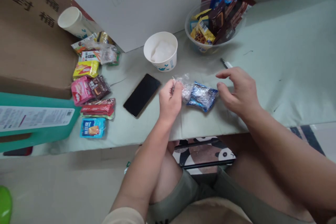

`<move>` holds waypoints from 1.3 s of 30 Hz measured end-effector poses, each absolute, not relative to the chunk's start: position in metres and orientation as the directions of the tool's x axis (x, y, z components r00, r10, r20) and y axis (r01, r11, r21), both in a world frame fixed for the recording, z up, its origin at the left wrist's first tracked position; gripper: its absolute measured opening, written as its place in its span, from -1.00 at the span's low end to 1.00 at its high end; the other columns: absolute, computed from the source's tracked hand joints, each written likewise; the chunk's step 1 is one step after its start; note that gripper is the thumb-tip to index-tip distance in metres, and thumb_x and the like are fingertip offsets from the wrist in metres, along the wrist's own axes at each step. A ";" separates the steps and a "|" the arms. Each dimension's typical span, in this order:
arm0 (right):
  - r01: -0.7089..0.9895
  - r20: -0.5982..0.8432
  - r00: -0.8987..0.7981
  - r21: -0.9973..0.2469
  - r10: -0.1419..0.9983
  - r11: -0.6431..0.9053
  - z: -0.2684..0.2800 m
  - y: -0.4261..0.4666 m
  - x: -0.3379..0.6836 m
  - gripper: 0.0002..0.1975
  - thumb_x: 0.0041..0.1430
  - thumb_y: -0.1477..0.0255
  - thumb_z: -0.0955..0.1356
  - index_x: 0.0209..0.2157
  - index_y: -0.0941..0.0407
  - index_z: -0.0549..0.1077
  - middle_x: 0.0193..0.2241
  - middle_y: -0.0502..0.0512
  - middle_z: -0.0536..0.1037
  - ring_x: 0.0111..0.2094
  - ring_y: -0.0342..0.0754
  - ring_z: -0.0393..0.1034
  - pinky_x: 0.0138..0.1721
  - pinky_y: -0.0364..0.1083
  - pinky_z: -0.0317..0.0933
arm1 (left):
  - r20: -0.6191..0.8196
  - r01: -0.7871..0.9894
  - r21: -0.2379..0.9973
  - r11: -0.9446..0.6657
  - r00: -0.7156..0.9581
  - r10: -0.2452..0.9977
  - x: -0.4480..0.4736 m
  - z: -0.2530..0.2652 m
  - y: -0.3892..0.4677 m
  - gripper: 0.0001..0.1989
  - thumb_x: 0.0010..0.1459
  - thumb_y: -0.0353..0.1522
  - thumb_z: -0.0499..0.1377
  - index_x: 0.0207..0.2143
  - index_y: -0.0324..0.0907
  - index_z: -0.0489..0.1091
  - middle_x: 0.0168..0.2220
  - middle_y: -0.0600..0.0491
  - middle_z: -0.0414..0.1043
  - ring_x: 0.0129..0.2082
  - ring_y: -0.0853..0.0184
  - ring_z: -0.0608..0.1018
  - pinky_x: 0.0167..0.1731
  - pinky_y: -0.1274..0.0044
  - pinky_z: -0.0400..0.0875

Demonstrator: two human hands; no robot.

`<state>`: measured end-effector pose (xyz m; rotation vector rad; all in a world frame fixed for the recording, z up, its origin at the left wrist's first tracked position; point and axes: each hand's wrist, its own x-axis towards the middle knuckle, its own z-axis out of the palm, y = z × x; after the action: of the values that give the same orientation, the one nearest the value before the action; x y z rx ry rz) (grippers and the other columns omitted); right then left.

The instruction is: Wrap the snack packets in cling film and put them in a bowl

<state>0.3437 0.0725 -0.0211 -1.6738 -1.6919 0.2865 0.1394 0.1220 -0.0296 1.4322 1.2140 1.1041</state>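
Note:
My left hand [171, 98] pinches a crumpled piece of clear plastic wrap [185, 87] in front of me. Against the wrap's right side lies a blue snack packet [202, 96], with clear film shining across its top. My right hand [237, 91] hovers just right of the packet, thumb and forefinger apart and nothing between them. Behind the wrap stands a white paper bowl [166, 63] with something whitish inside. A dark-screened phone [142, 95] rests to the left of my left hand.
Several wrapped snacks [86, 69] line the table's left side, beside a cardboard box [34, 52] and a green box [39, 101]. Paper cups [70, 19] lean there. A clear bowl [190, 36] of packets stands at the back right. Near my right hand lies a pen [226, 63].

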 end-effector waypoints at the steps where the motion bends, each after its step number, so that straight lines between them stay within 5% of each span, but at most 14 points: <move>1: 0.752 0.318 0.057 -0.638 0.946 0.169 -0.021 0.072 0.343 -0.70 0.16 0.40 0.28 -0.09 0.04 0.49 -0.11 0.25 0.61 -0.05 0.19 0.50 0.03 0.17 0.34 | 0.002 0.068 0.998 -0.008 0.084 0.996 0.139 -0.030 0.124 -0.57 0.28 -0.06 0.20 -0.52 -0.12 0.25 -0.57 0.15 0.23 -0.57 0.43 0.32 -0.53 0.56 0.26; 6: 0.749 0.181 -0.090 -0.636 0.979 0.186 -0.024 0.073 0.338 -0.67 0.08 0.49 0.26 -0.15 0.01 0.56 -0.25 0.16 0.63 -0.14 0.15 0.50 -0.02 0.13 0.35 | -0.177 -0.157 0.973 0.172 -0.020 0.984 0.138 -0.030 0.132 -0.56 0.15 -0.02 0.30 -0.50 -0.12 0.26 -0.57 0.16 0.23 -0.64 0.47 0.32 -0.63 0.59 0.28; 15: 0.779 0.326 0.084 -0.610 0.942 0.142 -0.023 0.072 0.350 -0.81 0.04 0.55 0.24 -0.50 0.00 0.41 -0.41 0.11 0.51 -0.28 0.07 0.44 -0.16 0.06 0.33 | -0.155 -0.151 0.981 0.125 -0.207 0.966 0.121 -0.025 0.144 -0.74 0.08 -0.21 0.26 -0.49 -0.11 0.25 -0.58 0.20 0.21 -0.67 0.49 0.33 -0.71 0.63 0.22; 33: 0.900 0.302 0.182 -0.435 0.936 -0.034 -0.033 0.077 0.396 -0.77 0.10 0.59 0.28 -0.45 0.00 0.48 -0.26 0.18 0.55 -0.10 0.24 0.41 -0.07 0.22 0.25 | -0.235 -0.055 0.972 0.230 -0.319 0.918 0.106 -0.013 0.143 -0.91 -0.08 -0.40 0.12 -0.60 -0.14 0.27 -0.71 0.20 0.24 -0.72 0.46 0.39 -0.74 0.67 0.17; 39: 0.779 0.373 0.394 -0.621 0.840 -0.089 -0.028 0.075 0.393 -0.73 0.12 0.58 0.21 -0.35 0.03 0.50 -0.24 0.25 0.55 -0.10 0.22 0.47 -0.06 0.20 0.29 | -0.077 0.042 0.994 0.096 -0.325 0.943 0.101 -0.023 0.145 -0.92 -0.01 -0.41 0.17 -0.39 -0.12 0.32 -0.48 0.15 0.37 -0.52 0.45 0.47 -0.63 0.66 0.25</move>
<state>0.3925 0.0750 -0.0278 -1.8708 -1.3945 0.0997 0.1012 0.1447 -0.0225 1.0117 1.5317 1.3495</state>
